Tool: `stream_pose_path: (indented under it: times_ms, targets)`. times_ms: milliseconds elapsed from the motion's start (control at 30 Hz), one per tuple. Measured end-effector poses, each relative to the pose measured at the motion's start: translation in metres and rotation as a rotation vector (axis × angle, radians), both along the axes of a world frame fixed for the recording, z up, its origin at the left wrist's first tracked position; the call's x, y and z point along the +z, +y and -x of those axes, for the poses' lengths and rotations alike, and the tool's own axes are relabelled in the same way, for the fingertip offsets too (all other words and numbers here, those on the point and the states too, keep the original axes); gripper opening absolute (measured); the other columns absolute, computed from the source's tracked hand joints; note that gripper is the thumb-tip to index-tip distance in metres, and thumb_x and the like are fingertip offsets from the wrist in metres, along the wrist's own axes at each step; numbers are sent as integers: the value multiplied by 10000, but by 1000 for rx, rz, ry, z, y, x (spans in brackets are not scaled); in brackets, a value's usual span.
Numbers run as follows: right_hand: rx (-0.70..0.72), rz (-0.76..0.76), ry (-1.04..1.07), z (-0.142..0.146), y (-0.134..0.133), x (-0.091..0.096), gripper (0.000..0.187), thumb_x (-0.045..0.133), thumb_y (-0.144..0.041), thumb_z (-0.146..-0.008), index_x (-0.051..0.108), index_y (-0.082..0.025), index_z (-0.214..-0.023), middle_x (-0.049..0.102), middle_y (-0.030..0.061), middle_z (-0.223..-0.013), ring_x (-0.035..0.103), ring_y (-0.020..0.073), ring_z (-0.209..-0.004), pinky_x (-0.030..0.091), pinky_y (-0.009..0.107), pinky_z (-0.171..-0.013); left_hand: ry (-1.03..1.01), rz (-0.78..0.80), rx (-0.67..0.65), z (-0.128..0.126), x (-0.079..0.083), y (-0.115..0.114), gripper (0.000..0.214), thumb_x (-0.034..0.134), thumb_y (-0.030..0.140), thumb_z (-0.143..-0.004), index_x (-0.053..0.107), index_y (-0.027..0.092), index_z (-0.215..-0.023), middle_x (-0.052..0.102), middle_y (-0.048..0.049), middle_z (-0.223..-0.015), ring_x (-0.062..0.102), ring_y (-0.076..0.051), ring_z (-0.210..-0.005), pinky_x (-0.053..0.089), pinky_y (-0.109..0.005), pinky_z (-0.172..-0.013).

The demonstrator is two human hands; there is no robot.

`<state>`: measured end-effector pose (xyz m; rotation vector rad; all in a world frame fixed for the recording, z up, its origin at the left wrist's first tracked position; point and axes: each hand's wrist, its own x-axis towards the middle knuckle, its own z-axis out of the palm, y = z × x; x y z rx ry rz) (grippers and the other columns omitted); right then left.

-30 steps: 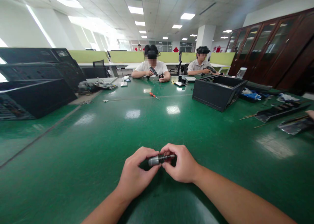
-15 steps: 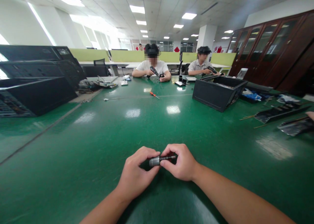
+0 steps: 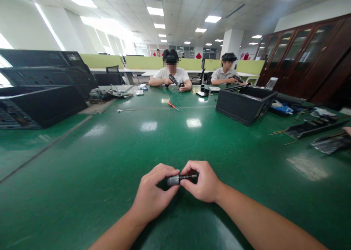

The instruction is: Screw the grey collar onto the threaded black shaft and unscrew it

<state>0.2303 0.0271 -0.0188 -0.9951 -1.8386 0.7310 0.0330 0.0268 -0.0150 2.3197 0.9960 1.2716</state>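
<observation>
Close in front of me, a small grey metal cylinder with a thin ringed shaft (image 3: pixel 173 180) lies on its side between my two hands, the shaft pointing right. Thumb and fingers of my left hand (image 3: pixel 153 188) are closed around the cylinder's thicker body. My right hand (image 3: pixel 204 182) pinches the part where the shaft begins, and the shaft's tip shows inside the curl of its fingers. Both hands are just above the green tabletop (image 3: pixel 175 144). My fingers hide part of the cylinder's ends.
An orange-handled screwdriver (image 3: pixel 173 106) lies mid-table. Dark computer cases stand at left (image 3: pixel 44 107) and right (image 3: pixel 244 105). Metal panels (image 3: pixel 315 127) lie far right, near part of another hand (image 3: pixel 347 130). Two people (image 3: pixel 171 74) across the table hold power drills (image 3: pixel 173 79).
The whole view has shifted very slightly. My hands and the metal cylinder keep nearly the same place and grip.
</observation>
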Motion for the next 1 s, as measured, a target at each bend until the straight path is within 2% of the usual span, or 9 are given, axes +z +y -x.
stream_pose_path:
  times_ms: [1000]
  targets:
    - [-5, 2, 9, -1, 0, -1, 78, 694, -163, -697, 662, -191, -762, 696, 8, -713, 627, 157, -635, 466, 243, -605, -6, -18, 11, 0, 1, 0, 207, 732, 139, -799, 707, 211, -991, 724, -44, -901, 698, -174, -818, 567, -288, -735]
